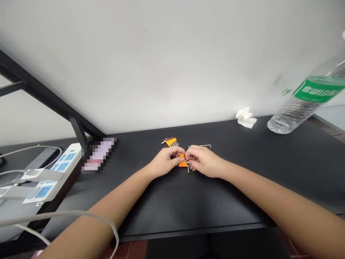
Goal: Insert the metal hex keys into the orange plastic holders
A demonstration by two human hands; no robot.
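My left hand (pixel 170 160) grips an orange hex key holder (pixel 182 160) between thumb and fingers, low over the black table. At the holder's right side, my right hand (pixel 201 160) is closed, its fingertips pinched at the metal keys; exactly what they hold is hidden. One hex key (pixel 188 168) points down from the holder toward me. Just behind my left hand lies a second orange holder (pixel 171 142) with several hex keys in it. A loose L-shaped hex key (pixel 207 145) shows behind my right hand.
A clear bottle with a green label (pixel 309 94) stands at the right rear, near a crumpled tissue (pixel 246 118). To the left are a white power strip (pixel 63 163), a black metal frame (pixel 48 88) and a blurred-out flat item (pixel 99 154). A cable (pixel 81 213) crosses my left forearm.
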